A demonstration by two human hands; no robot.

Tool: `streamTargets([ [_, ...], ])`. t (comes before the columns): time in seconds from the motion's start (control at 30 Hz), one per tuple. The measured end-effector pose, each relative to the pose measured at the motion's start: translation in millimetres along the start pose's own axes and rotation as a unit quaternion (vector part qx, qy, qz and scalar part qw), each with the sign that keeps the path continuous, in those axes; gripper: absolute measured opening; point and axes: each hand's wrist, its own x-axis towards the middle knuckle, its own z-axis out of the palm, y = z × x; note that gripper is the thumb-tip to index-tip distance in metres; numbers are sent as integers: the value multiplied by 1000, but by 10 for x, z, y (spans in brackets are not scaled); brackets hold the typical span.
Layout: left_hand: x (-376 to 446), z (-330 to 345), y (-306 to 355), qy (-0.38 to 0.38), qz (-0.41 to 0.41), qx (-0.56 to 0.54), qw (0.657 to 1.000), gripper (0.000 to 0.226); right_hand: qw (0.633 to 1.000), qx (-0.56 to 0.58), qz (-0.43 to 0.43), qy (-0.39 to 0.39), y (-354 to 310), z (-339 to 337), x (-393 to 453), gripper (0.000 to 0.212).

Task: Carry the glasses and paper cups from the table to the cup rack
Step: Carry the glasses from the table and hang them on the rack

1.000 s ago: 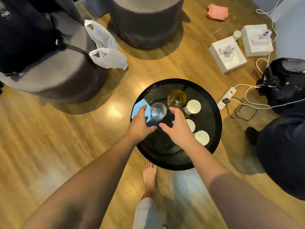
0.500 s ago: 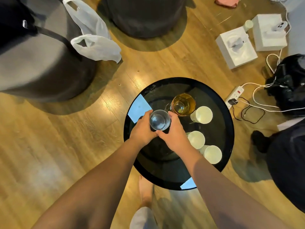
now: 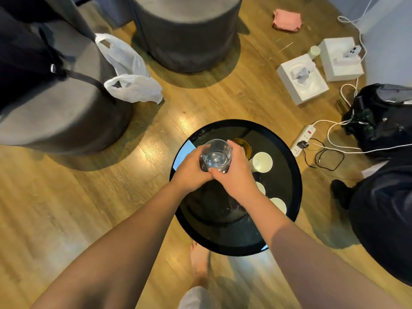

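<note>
A clear glass (image 3: pixel 216 155) is held above the round black table (image 3: pixel 287 186), clasped from both sides. My left hand (image 3: pixel 191 169) wraps its left side and my right hand (image 3: pixel 236 172) its right side. Behind my right hand an amber glass (image 3: pixel 244 146) stands on the table, mostly hidden. Three white paper cups stand on the right half of the table: one (image 3: pixel 262 162) beside the amber glass, one (image 3: pixel 260 188) partly hidden by my right wrist, and one (image 3: pixel 278 204) nearer me. No cup rack is in view.
Two grey round stools (image 3: pixel 66 112) (image 3: pixel 189 34) stand on the wooden floor to the left and behind, a white plastic bag (image 3: pixel 131 83) hanging on one. White boxes (image 3: pixel 301 79), a power strip (image 3: pixel 304 141) with cables and a black bag (image 3: pixel 383 121) lie to the right. My bare foot (image 3: pixel 199 264) is below the table.
My hands closed round the clear glass from both sides and lifted it off the table toward me. The view shifted slightly.
</note>
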Motion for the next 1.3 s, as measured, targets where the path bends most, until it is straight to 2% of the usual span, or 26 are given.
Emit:
streamTargets([
  [0.3, -478, -313, 1748, 9, 114, -40, 993, 85, 988, 59, -23, 140, -1091, -1474, -530, 98],
  [0.43, -860, -330, 2660, -8, 174, -42, 984, 81, 973, 78, -51, 210, -1555, -2277, -940, 90],
  [0.6, -1544, -354, 3888, -35, 304, -49, 951, 81, 938, 138, -129, 290, -2013, -3220, -1647, 79],
  [0.7, -1995, -253, 4553, -71, 354, -52, 931, 89, 914, 178, -174, 320, -2166, -3769, -2143, 67],
  [0.77, -2310, -107, 4953, -99, 396, -44, 912, 99, 895, 183, -194, 357, -2208, -4143, -2520, 64],
  [0.83, -2577, 67, 5298, -124, 425, -33, 896, 109, 880, 187, -203, 386, -2233, -4479, -2874, 71],
  [0.97, -3201, 556, 5883, -158, 494, -20, 855, 114, 854, 176, -211, 441, -2135, -5104, -3700, 85],
  [1.17, -4024, 1390, 6327, -222, 551, 4, 805, 135, 820, 159, -180, 520, -1723, -5636, -4874, 91],
  [1.3, -4483, 2105, 6473, -304, 563, -26, 768, 135, 792, 148, -127, 578, -1357, -5825, -5643, 97],
])
